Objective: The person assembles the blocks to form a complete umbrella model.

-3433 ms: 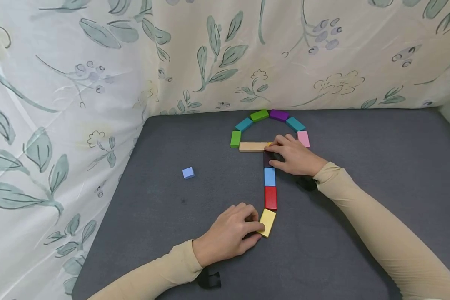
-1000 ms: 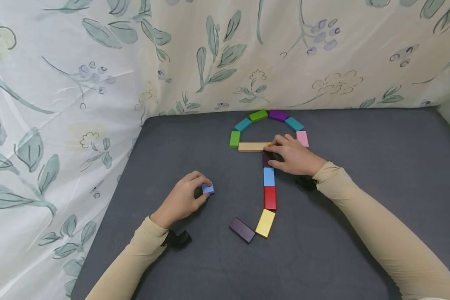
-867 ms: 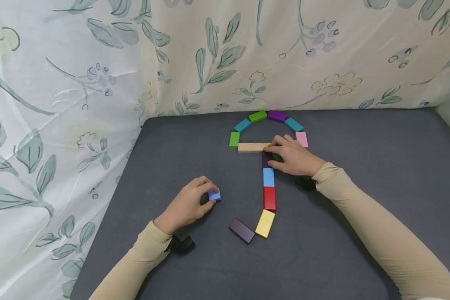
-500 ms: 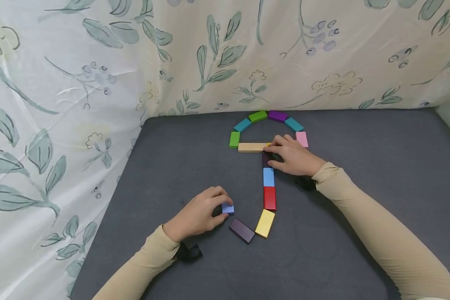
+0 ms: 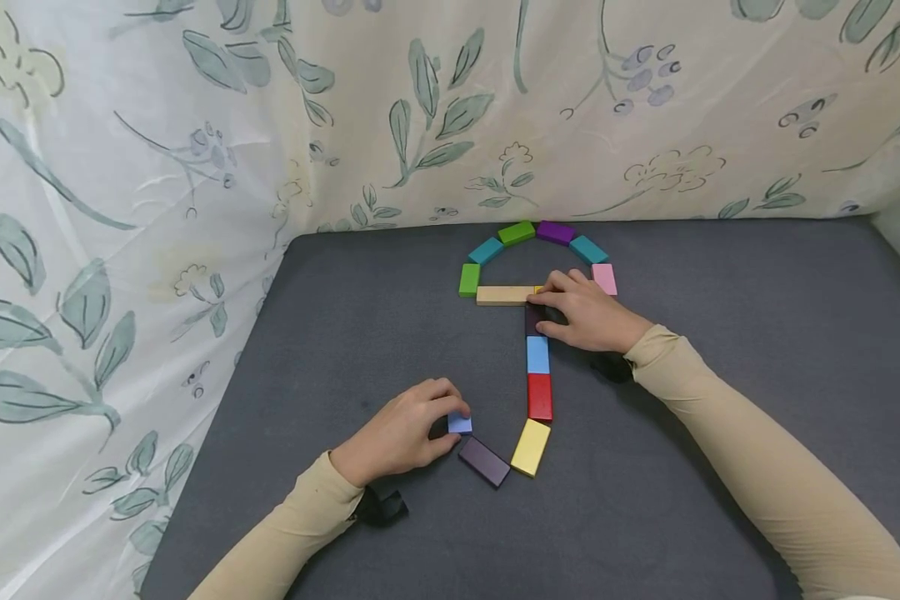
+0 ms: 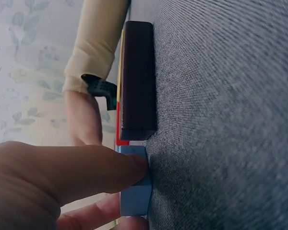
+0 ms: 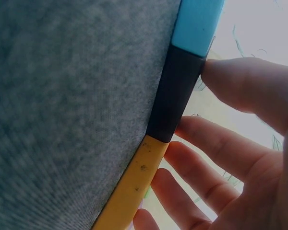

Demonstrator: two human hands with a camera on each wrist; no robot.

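My left hand (image 5: 405,425) pinches a small blue block (image 5: 460,423) between thumb and fingers. The block stands right at the upper left end of a dark purple block (image 5: 483,462), as the left wrist view also shows. That purple block slants to meet a pale yellow block (image 5: 530,447). Above it, a red block (image 5: 540,396) and a light blue block (image 5: 537,355) form a straight column. My right hand (image 5: 588,312) rests with loosely extended fingers on a dark block (image 7: 175,91) and an orange-yellow block (image 7: 134,177), thumb and fingertips along their top edges.
A long tan block (image 5: 504,296) lies left of my right hand. Beyond it curves an arch of blocks, among them a green block (image 5: 469,280), a purple block (image 5: 555,232) and a pink block (image 5: 603,278). A floral cloth (image 5: 450,108) hangs behind the grey table (image 5: 345,292).
My left hand has left the yellow block, placed the dark purple block beside it, and brought the small blue block rightward and nearer to me. My right hand has stayed where it was.
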